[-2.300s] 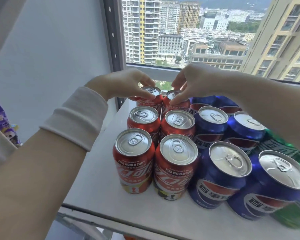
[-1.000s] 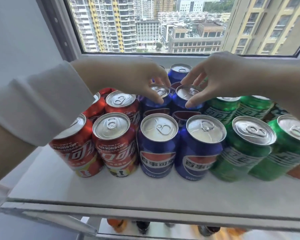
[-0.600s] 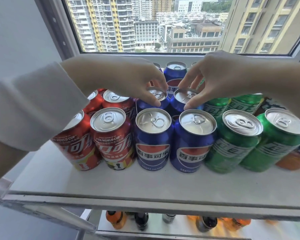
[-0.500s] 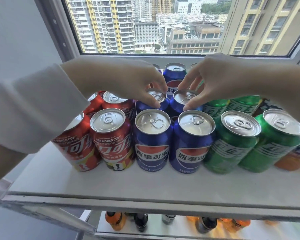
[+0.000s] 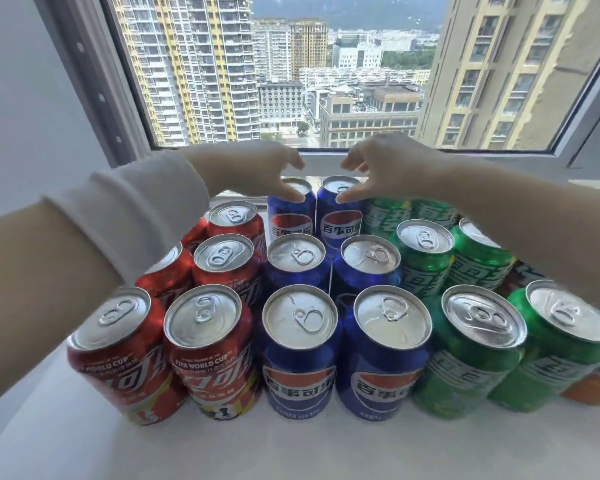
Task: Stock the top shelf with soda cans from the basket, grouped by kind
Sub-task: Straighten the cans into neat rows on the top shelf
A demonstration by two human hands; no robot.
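Your left hand (image 5: 264, 171) and right hand (image 5: 387, 168) are each clawed over one of the two far blue aluminium cola cans (image 5: 291, 220). Thumbs sit at the near rims and fingers arch above the lids, but it's too blurry to tell if you're actually pinching. That pair stands side by side, far end of the blue rows. Red cola cans (image 5: 215, 375) are left, green soda cans (image 5: 465, 375) right, all upright on the white shelf board (image 5: 291, 448) below the window (image 5: 291, 81).

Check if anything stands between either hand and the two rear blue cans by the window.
Nothing visible does. The left hand touches the left rear blue can with its thumb, the right hand the right rear blue can. Nearer blue cans stand in front.
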